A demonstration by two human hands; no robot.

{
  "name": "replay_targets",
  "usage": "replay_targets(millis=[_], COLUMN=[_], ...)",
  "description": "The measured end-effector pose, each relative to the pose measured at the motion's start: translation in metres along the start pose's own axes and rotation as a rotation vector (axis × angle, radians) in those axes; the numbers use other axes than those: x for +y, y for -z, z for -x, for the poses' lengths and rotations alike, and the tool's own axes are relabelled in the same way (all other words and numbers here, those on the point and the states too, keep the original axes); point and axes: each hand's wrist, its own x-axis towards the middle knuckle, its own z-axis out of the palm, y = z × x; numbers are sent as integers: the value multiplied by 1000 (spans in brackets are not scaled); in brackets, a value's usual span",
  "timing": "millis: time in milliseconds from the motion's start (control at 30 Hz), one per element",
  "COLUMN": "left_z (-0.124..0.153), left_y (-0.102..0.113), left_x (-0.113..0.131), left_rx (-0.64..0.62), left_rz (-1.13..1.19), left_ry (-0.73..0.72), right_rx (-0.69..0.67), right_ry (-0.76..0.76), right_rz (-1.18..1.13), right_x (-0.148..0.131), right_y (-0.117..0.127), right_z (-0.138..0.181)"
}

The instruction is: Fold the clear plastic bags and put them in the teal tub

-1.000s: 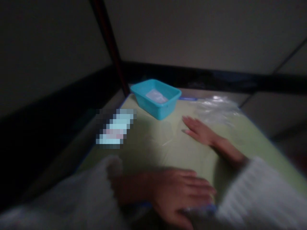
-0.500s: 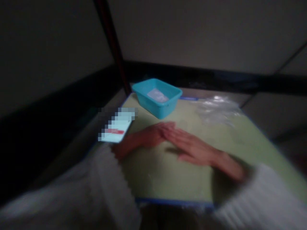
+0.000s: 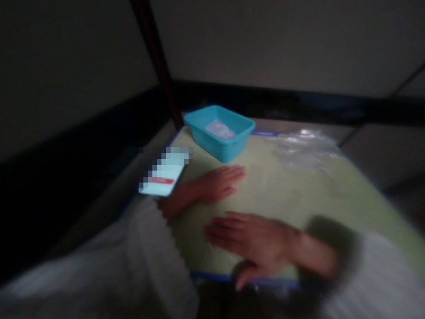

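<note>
My left hand [image 3: 219, 182] lies flat on the pale green tabletop [image 3: 265, 186], palm down with its fingers stretched toward the right. Nearer to me, my right hand [image 3: 255, 241] is spread over the table's front part, fingers pointing left and thumb apart, near the blue edge. Neither hand holds anything. Whether the right palm touches the surface, I cannot tell. Just beyond my left hand stands a turquoise plastic basket [image 3: 224, 150] with a pale, whitish packet [image 3: 219, 129] in it. A phone with a lit screen [image 3: 162, 177] lies beside my left wrist, partly pixelated.
Crumpled clear plastic [image 3: 307, 148] lies at the table's back right. A dark red post [image 3: 159, 62] rises behind the back left corner, with walls behind. The room is dim and the picture blurred.
My right hand has come off my left hand, where it was touching the fingers, and moved toward me with its thumb spread. My left hand stays nearly in place.
</note>
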Motion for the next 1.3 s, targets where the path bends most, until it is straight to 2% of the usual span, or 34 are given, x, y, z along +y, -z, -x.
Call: replay_targets(millis=[200, 300, 467, 567, 633, 733, 800, 867, 933, 1033, 1167, 1300], left_z=[1, -1, 0, 8, 11, 6, -3, -12, -20, -27, -30, -28], left_y=[-5, -5, -2, 2, 5, 10, 11, 11, 9, -1, -18, -26], left_x=[-7, -7, -2, 2, 6, 15, 25, 41, 58, 81, 91, 92], left_rx=[-32, -41, -64, -7, 116, 353, 412, 316, 151, -61, -129, -111], left_rz=[-37, -32, -7, 82, 166, 226, 221, 198, 156, 88, 66, 79], left_ry=[7, 31, 43, 74, 109, 140, 91, -30, -150, -218, -263, -294], right_rx=[42, 20, -23, 55, 190, 445, 481, 392, 280, 156, 107, 98], right_ry=[64, 106, 144, 156, 87, -235, -422, -467, -458, -454, -454, -459], right_rz=[-37, -44, -134, -226, -224, -111, -16, 64, 118, 175, 232, 253], right_x=[-14, -18, -27, -22, -9, 25, 52, 77, 97, 114, 118, 116], right_y=[-12, -14, -7, 4, 18, 44, 56, 58, 52, 38, 31, 33], right_z=[1, 2, 0, 5, 17, 44, 62, 76, 83, 83, 82, 83])
